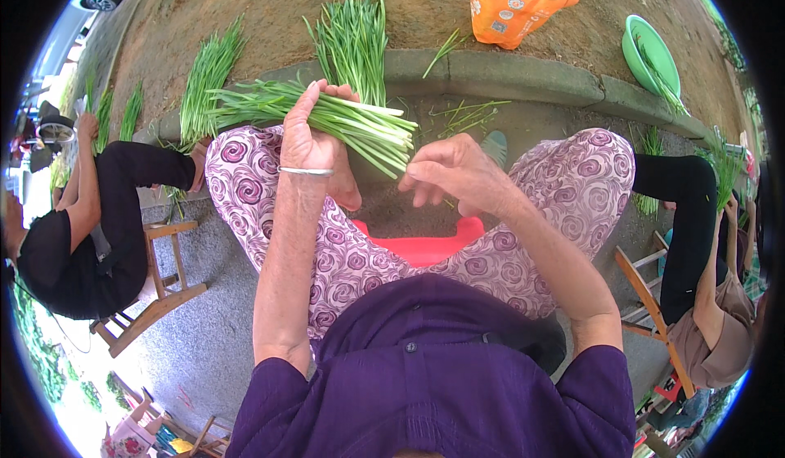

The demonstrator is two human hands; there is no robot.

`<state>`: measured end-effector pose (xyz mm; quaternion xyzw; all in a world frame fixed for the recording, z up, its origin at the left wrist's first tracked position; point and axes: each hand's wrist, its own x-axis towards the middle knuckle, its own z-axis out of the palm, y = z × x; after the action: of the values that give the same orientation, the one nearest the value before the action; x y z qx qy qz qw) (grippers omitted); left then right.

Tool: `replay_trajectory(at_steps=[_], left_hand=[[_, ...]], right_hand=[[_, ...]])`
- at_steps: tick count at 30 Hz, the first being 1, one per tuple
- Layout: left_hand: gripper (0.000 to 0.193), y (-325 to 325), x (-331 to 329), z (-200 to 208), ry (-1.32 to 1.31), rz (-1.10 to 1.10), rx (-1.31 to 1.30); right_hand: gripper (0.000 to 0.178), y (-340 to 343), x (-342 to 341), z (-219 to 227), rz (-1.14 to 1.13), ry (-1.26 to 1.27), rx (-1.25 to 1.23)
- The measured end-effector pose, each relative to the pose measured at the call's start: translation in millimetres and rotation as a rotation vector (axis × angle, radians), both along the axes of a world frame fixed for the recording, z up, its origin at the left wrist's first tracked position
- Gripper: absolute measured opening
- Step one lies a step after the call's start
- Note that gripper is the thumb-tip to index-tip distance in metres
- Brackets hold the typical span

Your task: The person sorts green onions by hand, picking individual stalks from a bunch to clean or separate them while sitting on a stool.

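Observation:
My left hand (pixel 309 135) is wrapped round a bunch of garlic chives (pixel 368 131), held over my lap. Their pale stem ends point right, toward my other hand, and the green leaf tips reach out to the left. Close beside those pale ends is my right hand (pixel 458 173), its fingers curled in and thumb bent toward them. What those fingers hold, if anything, is hidden. Just beyond the held bunch, a larger pile of chives (pixel 356 45) leans on the stone curb (pixel 507 74).
More chives (pixel 211 78) lean at the left. Loose stems (pixel 474 114) litter the ground ahead. An orange bag (pixel 519 8) and a green basin (pixel 652 56) stand past the curb. A red stool (pixel 425 245) shows between my knees. People on wooden chairs sit on both sides.

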<state>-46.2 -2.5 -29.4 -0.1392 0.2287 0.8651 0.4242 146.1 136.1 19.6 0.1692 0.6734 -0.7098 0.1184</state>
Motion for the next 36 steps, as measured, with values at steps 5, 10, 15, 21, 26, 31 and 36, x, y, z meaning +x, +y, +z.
replay_trajectory(at_steps=[5,10,15,21,26,31,36], left_hand=[[0.012,-1,-1,-2,-0.011,0.011,0.006],[0.012,0,4,0,0.100,0.002,-0.026],[0.014,0,6,-4,0.229,-0.071,-0.045],[0.017,7,20,5,0.397,-0.284,-0.039],[0.022,17,41,9,0.447,-0.413,0.040],[0.027,17,46,14,0.488,-0.529,-0.044],[0.028,14,44,10,0.587,-0.625,-0.111]], right_hand=[[0.023,-1,1,4,0.009,0.005,0.057],[0.022,-5,-2,-1,-0.004,0.031,0.096],[0.029,14,6,-19,0.021,0.072,0.491],[0.045,15,2,-12,-0.131,0.083,0.340],[0.051,-11,-3,-27,-0.035,0.063,-0.017],[0.045,-5,-7,-11,0.313,-0.107,0.492],[0.024,8,-4,-1,-0.305,0.248,0.580]])
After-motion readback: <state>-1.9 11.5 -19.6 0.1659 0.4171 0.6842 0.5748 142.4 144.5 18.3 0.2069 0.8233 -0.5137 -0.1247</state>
